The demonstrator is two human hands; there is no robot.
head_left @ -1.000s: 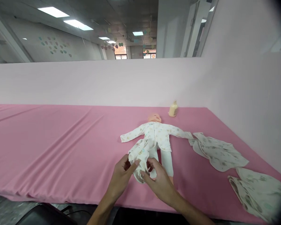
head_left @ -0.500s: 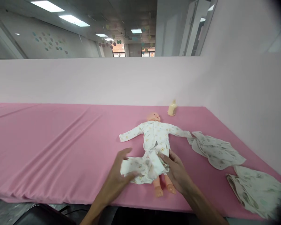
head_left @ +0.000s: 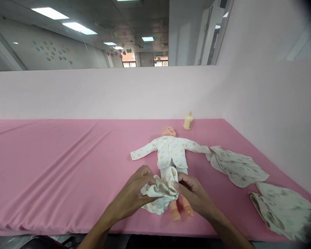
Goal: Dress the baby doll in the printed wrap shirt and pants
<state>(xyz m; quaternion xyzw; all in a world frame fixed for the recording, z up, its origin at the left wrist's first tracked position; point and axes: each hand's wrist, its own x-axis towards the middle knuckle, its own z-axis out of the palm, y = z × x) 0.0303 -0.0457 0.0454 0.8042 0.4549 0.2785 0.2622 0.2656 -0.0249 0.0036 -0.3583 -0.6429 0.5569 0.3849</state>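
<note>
Left hand [head_left: 134, 193] and right hand [head_left: 193, 192] each pinch a bunched printed baby garment [head_left: 159, 192] over the legs of a doll [head_left: 171, 152] lying on the pink worktop [head_left: 54, 166]; a bottle [head_left: 188, 121] stands beyond the doll's head, folded cloths [head_left: 235, 166] beside its arm.

The small garment [head_left: 159, 193] is white with a faint coloured print, bunched into a crumpled wad over the doll's lower legs, its lower edge resting on the pink desk covering. The doll [head_left: 171, 152] lies on its back, head toward the far wall, arms spread wide, wearing a matching printed top; both bare feet protrude below the wad. The garment appears to be trousers, though the folds obscure its shape.
</note>
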